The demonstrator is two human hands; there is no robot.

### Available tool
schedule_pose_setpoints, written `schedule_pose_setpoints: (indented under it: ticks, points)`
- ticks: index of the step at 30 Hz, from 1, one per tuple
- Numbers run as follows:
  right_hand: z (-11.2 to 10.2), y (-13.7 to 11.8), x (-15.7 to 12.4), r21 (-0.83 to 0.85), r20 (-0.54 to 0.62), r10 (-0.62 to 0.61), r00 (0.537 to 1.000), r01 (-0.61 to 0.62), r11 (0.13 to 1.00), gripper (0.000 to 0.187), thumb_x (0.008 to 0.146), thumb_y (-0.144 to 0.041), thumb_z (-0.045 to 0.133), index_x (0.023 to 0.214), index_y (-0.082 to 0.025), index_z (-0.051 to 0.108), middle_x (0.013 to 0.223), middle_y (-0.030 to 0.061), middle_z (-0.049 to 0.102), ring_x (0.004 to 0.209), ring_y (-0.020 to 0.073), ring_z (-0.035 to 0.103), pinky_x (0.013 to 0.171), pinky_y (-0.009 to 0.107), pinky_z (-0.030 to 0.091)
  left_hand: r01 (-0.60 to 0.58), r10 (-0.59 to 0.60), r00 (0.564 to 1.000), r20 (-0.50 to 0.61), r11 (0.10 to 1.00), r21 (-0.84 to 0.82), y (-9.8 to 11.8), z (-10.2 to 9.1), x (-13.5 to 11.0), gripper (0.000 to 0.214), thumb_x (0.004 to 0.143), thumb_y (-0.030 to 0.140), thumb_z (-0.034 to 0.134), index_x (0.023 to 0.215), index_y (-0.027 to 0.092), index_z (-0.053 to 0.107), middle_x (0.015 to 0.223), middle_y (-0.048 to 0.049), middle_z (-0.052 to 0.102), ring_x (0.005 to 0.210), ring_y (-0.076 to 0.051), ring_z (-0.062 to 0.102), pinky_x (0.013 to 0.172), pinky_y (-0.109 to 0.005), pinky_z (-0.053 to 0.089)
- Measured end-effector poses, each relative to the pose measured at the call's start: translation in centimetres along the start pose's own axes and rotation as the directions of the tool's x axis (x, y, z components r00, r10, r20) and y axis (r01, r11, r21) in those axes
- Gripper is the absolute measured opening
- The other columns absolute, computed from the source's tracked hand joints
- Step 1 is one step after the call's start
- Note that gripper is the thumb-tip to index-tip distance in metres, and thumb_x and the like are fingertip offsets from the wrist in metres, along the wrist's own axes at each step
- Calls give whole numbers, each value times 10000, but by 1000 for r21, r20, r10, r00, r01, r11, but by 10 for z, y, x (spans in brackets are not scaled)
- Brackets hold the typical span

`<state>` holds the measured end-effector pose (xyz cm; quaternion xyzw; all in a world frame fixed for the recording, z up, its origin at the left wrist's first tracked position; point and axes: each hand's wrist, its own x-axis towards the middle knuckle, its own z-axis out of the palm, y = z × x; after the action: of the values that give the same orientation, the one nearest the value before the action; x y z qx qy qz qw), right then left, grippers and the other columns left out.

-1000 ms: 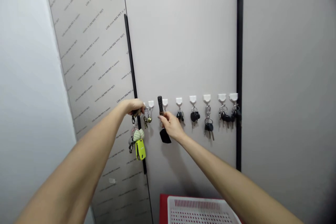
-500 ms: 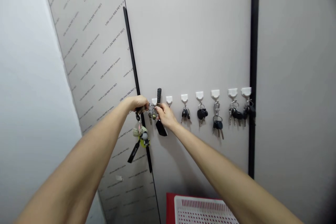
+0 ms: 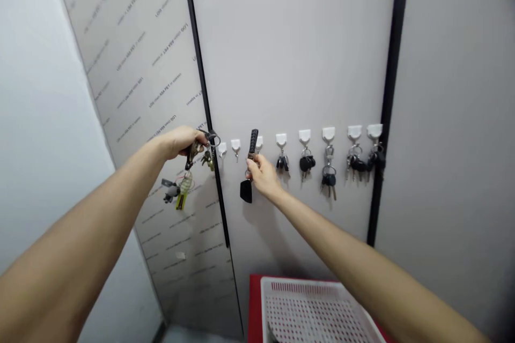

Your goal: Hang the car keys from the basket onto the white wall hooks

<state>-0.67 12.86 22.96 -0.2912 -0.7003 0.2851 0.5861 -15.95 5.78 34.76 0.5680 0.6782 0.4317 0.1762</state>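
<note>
Left hand [image 3: 181, 142] fingers closed on metal keyring bunch [image 3: 197, 153], clear of white plastic wall hooks [image 3: 235, 143]; right hand [image 3: 263, 176] fingers pinch black braided leather key strap [image 3: 253, 142].

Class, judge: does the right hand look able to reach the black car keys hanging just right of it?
Probably yes: the right hand is just beside the black car keys, only bare panel between, though its fingers hold a braided key strap.

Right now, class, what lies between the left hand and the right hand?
The head view shows a key ring, a black vertical strip and two white wall hooks between the left hand and right hand.
</note>
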Motion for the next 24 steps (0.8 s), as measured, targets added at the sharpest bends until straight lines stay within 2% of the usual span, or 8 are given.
schedule_pose_setpoints:
  ticks: [2, 4, 9, 12, 14, 18, 21, 24]
  points:
    - [-15, 7, -17, 32, 66, 39, 997, -41, 999, 157, 673, -321, 389, 708, -171, 415, 515, -56, 426, 446, 65, 470, 431, 184, 362, -2, 16, 996, 89, 988, -154, -9, 22, -16, 28, 512, 153, 464, 502, 127, 466, 441, 10, 478, 393, -71, 429, 392, -183, 324]
    - [-32, 15, -39, 19, 130, 104, 986, -107, 994, 151, 667, -309, 396, 693, -161, 417, 496, -59, 413, 429, 62, 452, 425, 185, 358, -20, 69, 982, 174, 963, -270, -22, 56, -32, 39, 504, 161, 460, 487, 127, 453, 434, 20, 459, 383, -63, 404, 384, -180, 304]
    - [-70, 41, -103, -149, 240, 304, 922, -274, 950, 153, 672, -294, 379, 639, -149, 414, 463, -59, 397, 412, 60, 409, 425, 188, 336, 40, 80, 919, 386, 955, -295, -71, 166, -73, 76, 516, 137, 410, 441, 131, 424, 400, 38, 401, 379, -52, 340, 379, -178, 255]
    - [-85, 62, -136, -225, 280, 390, 877, -335, 915, 152, 679, -279, 366, 663, -143, 432, 494, -42, 433, 431, 65, 408, 433, 190, 337, 98, 17, 920, 391, 958, -271, -94, 222, -89, 86, 518, 98, 377, 472, 135, 440, 420, 41, 410, 413, -60, 369, 420, -179, 285]
    - [-93, 76, -151, -257, 285, 430, 857, -364, 895, 164, 687, -274, 347, 687, -140, 442, 529, -28, 461, 443, 69, 416, 444, 194, 344, 116, 7, 908, 420, 957, -265, -103, 249, -98, 119, 539, 111, 365, 546, 133, 481, 472, 25, 466, 449, -75, 413, 444, -186, 310]
    - [-106, 91, -170, -353, 261, 429, 865, -328, 876, 197, 693, -276, 326, 702, -137, 465, 616, 10, 519, 530, 98, 460, 518, 215, 364, -28, 63, 915, 398, 995, -93, -113, 277, -113, 191, 600, 177, 346, 660, 143, 524, 633, -31, 564, 599, -128, 496, 528, -217, 350]
    - [-111, 95, -180, -436, 274, 424, 864, -281, 855, 199, 676, -257, 335, 701, -131, 487, 651, 31, 541, 590, 119, 478, 560, 226, 362, -119, 73, 930, 359, 987, 108, -121, 284, -123, 220, 619, 197, 338, 740, 167, 519, 756, -48, 581, 722, -164, 509, 615, -247, 358]
    - [-111, 99, -189, -521, 294, 461, 837, -264, 812, 202, 657, -226, 327, 660, -130, 505, 633, 40, 553, 575, 126, 481, 537, 225, 351, -165, 76, 925, 373, 963, 214, -128, 289, -133, 258, 625, 176, 322, 814, 175, 497, 849, -53, 564, 811, -169, 492, 687, -253, 350]
